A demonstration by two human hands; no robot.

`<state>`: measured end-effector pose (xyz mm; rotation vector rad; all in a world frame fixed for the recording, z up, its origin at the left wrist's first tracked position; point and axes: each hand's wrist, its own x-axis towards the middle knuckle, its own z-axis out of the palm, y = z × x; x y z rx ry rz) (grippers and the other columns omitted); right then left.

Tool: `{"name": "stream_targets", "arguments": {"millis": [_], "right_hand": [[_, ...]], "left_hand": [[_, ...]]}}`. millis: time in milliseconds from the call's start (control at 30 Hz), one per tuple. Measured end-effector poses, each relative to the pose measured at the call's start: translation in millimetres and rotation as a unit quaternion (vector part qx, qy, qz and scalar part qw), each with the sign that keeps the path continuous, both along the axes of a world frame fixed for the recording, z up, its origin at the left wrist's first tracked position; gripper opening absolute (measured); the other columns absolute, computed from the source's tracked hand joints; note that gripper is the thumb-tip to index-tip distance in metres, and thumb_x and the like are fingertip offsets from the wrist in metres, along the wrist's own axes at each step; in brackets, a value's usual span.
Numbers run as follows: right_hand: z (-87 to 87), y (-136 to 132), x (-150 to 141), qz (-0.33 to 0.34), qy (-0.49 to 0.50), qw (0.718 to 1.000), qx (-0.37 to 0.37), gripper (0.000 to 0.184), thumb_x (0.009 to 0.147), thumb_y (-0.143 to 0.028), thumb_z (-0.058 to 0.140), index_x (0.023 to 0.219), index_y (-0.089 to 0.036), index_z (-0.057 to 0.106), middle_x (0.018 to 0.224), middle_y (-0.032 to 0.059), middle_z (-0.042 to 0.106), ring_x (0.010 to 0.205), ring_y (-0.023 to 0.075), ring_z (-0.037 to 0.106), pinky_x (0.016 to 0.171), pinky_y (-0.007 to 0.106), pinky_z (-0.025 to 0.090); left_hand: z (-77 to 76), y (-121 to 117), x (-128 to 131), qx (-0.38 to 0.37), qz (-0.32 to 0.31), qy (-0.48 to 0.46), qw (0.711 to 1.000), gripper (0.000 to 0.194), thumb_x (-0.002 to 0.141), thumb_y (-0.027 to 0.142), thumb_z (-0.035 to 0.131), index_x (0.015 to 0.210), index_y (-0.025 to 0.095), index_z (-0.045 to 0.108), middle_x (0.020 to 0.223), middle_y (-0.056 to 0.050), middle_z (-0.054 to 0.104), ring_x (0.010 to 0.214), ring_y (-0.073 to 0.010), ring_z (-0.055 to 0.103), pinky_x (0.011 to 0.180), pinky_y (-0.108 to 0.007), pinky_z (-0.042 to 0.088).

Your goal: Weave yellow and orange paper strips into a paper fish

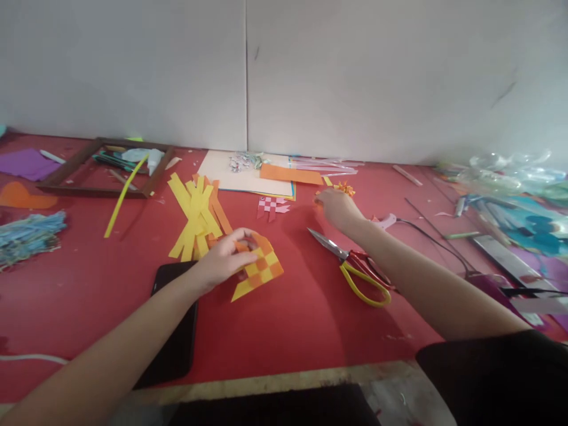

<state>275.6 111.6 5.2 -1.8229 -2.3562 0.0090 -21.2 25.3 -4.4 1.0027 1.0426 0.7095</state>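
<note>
My left hand [228, 257] is closed on a woven paper piece [264, 266] in an orange and yellow checkered pattern, held over the red table. A pointed yellow end hangs from its lower left corner. Further out on the right, my right hand [339, 208] is at the tabletop with its fingers curled down; a bit of orange shows at the fingertips, too blurred to name. Just behind it sits a small heap of orange and yellow paper bits [345, 188]. Scissors [350, 260] with one yellow and one red handle lie below my right forearm, blades pointing up-left.
Yellow paper strips [195, 213] lie beyond my left hand, near a black phone [177, 331]. A pink woven paper fish [270, 207] and an orange strip [290, 174] are at the back. A wooden frame [95, 190] stands left; a pink glue gun [386, 221] lies right.
</note>
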Motion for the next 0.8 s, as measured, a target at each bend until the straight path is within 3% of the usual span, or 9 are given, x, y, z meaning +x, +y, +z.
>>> {"name": "stream_targets", "arguments": {"millis": [67,167,267,367,467,533,633,700,800], "right_hand": [[3.0,2.7,15.3,-0.006,0.002,1.0,0.0,0.031,0.075,-0.002,0.049,0.089,-0.016,0.073,0.093,0.0086,0.073,0.091,0.0229,0.066,0.079,0.031,0.046],[9.6,-5.4,29.9,-0.038,0.023,0.998,0.039,0.028,0.085,-0.016,0.051,0.099,-0.02,0.074,0.101,0.0077,0.075,0.09,0.0239,0.068,0.076,0.033,0.048],[18.2,-14.7,38.2,-0.081,0.064,0.99,0.094,0.029,0.09,-0.036,0.052,0.099,-0.021,0.075,0.092,0.0075,0.077,0.082,0.0233,0.07,0.073,0.034,0.049],[24.8,-23.5,39.5,-0.098,0.099,0.982,0.129,0.029,0.088,-0.041,0.054,0.098,-0.022,0.074,0.084,0.0054,0.077,0.073,0.02,0.07,0.071,0.031,0.05],[23.3,-40.3,34.8,-0.107,0.134,0.975,0.145,0.027,0.087,-0.04,0.056,0.097,-0.023,0.074,0.081,0.0045,0.076,0.072,0.0195,0.071,0.068,0.029,0.051],[15.9,-57.2,30.6,-0.114,0.18,0.964,0.156,0.024,0.086,-0.04,0.058,0.093,-0.023,0.074,0.08,0.004,0.076,0.074,0.0204,0.072,0.068,0.03,0.052],[-1.1,-83.3,26.9,-0.096,0.212,0.952,0.201,0.022,0.087,-0.038,0.057,0.088,-0.023,0.072,0.076,0.0022,0.076,0.067,0.0187,0.071,0.07,0.032,0.054],[-11.1,-95.6,27.7,-0.058,0.202,0.951,0.225,0.018,0.088,-0.033,0.057,0.085,-0.022,0.071,0.074,0.0017,0.075,0.064,0.0172,0.069,0.068,0.029,0.054],[-18.1,-104.0,34.2,-0.025,0.197,0.944,0.262,0.012,0.087,-0.029,0.059,0.084,-0.023,0.07,0.073,0.0009,0.074,0.062,0.0162,0.068,0.062,0.027,0.054]], "left_hand": [[4.0,-3.1,0.4,0.086,-0.077,0.087,0.989,0.035,0.069,0.018,0.071,0.101,0.022,0.059,0.093,0.0,0.064,0.056,-0.0099,0.058,0.052,-0.023,0.048],[12.8,-6.0,-0.8,0.203,-0.175,0.177,0.947,0.039,0.075,0.02,0.063,0.113,0.024,0.055,0.104,-0.005,0.066,0.08,-0.0172,0.065,0.068,-0.027,0.05],[20.3,-2.6,-0.1,0.241,-0.236,0.205,0.919,0.049,0.079,0.024,0.061,0.127,0.026,0.051,0.103,-0.007,0.068,0.09,-0.0223,0.067,0.072,-0.029,0.05],[25.1,7.3,8.1,0.282,-0.282,0.229,0.888,0.064,0.075,0.023,0.066,0.136,0.027,0.048,0.101,-0.007,0.07,0.09,-0.0244,0.069,0.073,-0.03,0.05],[28.9,23.1,22.2,0.351,-0.323,0.267,0.837,0.073,0.073,0.018,0.069,0.142,0.025,0.044,0.123,-0.012,0.066,0.104,-0.0267,0.066,0.083,-0.034,0.051],[31.4,40.8,29.2,0.429,-0.285,0.285,0.809,0.066,0.076,0.028,0.073,0.138,0.025,0.05,0.138,-0.012,0.057,0.124,-0.0293,0.056,0.098,-0.038,0.046],[33.7,84.6,27.4,0.464,-0.155,0.358,0.796,0.04,0.09,0.029,0.057,0.13,0.021,0.056,0.136,-0.011,0.059,0.127,-0.0264,0.053,0.108,-0.04,0.04],[33.1,123.4,17.2,0.449,-0.084,0.405,0.792,0.033,0.096,0.027,0.048,0.125,0.015,0.059,0.127,-0.014,0.062,0.115,-0.0259,0.059,0.102,-0.042,0.045],[28.4,181.1,-3.9,0.414,-0.026,0.474,0.777,0.03,0.095,0.03,0.054,0.12,0.014,0.06,0.119,-0.013,0.063,0.104,-0.0249,0.063,0.091,-0.045,0.052]]}}
